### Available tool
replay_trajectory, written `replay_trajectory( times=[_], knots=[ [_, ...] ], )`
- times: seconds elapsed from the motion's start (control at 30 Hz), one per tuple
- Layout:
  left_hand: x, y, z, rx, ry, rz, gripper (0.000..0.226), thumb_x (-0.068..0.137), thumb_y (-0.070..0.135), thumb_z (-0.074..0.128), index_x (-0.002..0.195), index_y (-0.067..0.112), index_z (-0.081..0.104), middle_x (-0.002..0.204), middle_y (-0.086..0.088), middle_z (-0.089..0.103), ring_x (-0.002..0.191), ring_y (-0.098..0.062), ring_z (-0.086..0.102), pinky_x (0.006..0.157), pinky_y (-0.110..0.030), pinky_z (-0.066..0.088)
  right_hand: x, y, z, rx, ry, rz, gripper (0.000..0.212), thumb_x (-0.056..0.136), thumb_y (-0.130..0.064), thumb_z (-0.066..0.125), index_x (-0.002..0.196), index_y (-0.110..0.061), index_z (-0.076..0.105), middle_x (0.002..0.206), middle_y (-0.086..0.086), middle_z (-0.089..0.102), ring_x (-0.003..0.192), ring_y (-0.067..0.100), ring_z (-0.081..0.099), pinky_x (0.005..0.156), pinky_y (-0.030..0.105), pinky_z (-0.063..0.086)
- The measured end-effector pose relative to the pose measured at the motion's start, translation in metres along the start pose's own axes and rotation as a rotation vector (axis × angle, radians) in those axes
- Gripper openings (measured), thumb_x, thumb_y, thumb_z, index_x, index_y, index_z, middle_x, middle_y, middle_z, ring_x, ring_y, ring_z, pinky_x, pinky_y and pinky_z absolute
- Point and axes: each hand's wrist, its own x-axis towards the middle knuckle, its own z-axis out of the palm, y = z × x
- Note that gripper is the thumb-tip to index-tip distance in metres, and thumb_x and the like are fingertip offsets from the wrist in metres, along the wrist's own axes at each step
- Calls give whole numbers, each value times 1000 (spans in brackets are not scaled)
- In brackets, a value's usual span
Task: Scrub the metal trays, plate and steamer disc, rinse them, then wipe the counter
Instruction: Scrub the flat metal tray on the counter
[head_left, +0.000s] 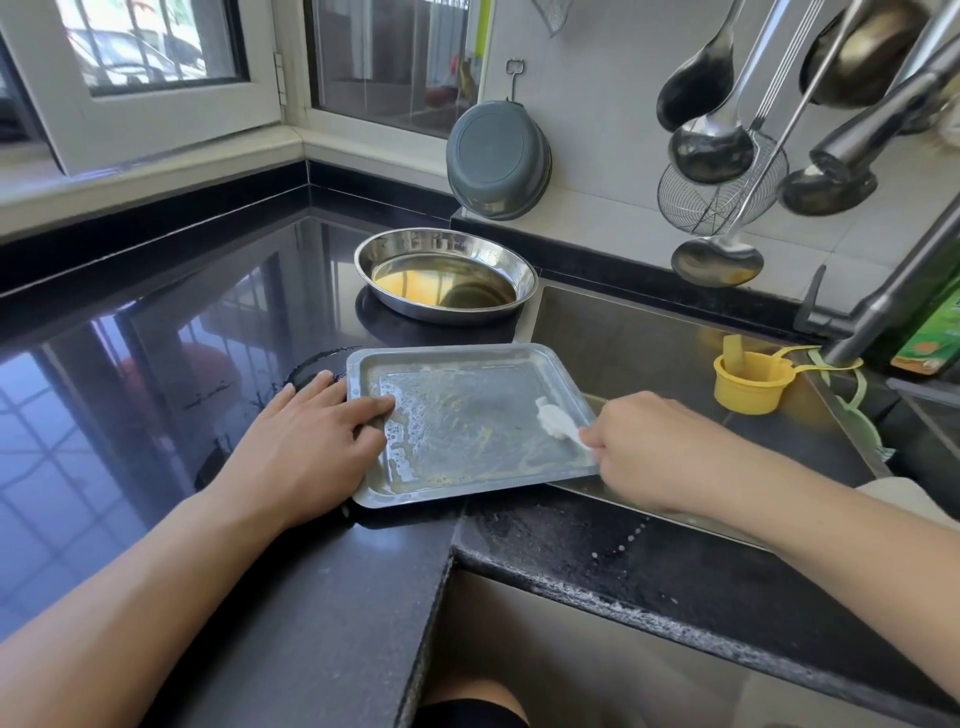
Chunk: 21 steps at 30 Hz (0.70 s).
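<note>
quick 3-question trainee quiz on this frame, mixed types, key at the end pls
1. True or false: the left hand lies flat on the near-left rim of the rectangular tray.
2. What does the right hand hold?
A. a white brush
B. a green sponge
C. a steel ladle
3. Fill in: the oval metal dish sits on the counter ____ the tray, apart from it.

Key
1. True: fingers straight, pressing the rim.
2. A: its head rests on the tray's right side.
3. Behind: farther from the person, with yellowish residue inside.
</note>
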Motion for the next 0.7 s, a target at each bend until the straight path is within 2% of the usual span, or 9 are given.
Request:
replay_trajectory(
  times=[0.1,0.17,0.2,0.27,0.33,0.37,0.47,0.57,0.7],
  knots=[
    [0,0,0,-1,4,3,89,76,57,0,151,45,46,125,16,53,128,-7,36,113,-35,28,-5,-18,-1,74,-63,-87,37,101,-22,46,130,-30,68,95,1,62,69,19,60,61,34,52],
    [-1,-1,1,-2,3,3,88,77,56,1,151,45,45,124,16,52,130,-8,36,114,-36,27,0,-15,-5,76,-35,-42,38,98,-21,48,129,-28,68,103,3,64,75,22,64,69,37,58],
    [0,-1,1,-5,4,2,86,78,56,2,151,45,45,126,16,52,131,-8,35,115,-37,26,3,-12,-8,67,-16,0,36,96,-18,48,124,-24,70,102,4,64,74,22,64,69,38,58],
    [0,0,2,-11,4,-3,84,80,55,4,151,45,46,130,15,53,133,-8,34,116,-37,25,7,-6,-11,47,25,70,25,91,-12,47,102,-18,68,86,2,56,65,19,56,59,34,49],
    [0,-1,2,0,9,1,86,78,56,2,151,45,46,127,16,53,131,-8,35,114,-36,27,7,-9,-12,37,46,85,14,89,-10,47,80,-17,55,78,2,49,61,18,49,56,32,42],
    [0,-1,2,5,11,2,87,77,56,2,151,45,46,126,16,53,130,-7,35,113,-35,28,6,-12,-12,46,39,70,15,89,-11,47,76,-17,52,77,3,50,61,19,50,56,32,43],
    [1,-2,2,0,18,4,87,77,56,2,150,45,47,125,16,53,131,-8,35,113,-35,28,1,-22,-6,66,-22,-4,20,92,-13,45,83,-14,62,82,6,57,61,22,51,57,32,43],
    [1,-1,3,-8,25,11,86,78,56,3,149,44,49,112,18,46,129,-8,37,114,-36,29,6,-18,-5,67,9,13,30,92,-17,47,108,-16,72,96,6,64,67,22,58,64,34,53],
    [0,-1,3,-5,25,14,85,78,56,3,148,44,49,118,17,50,129,-9,37,115,-37,29,11,-16,-8,77,77,86,20,91,-12,48,102,-14,65,82,3,53,65,19,54,59,32,45]
  ],
)
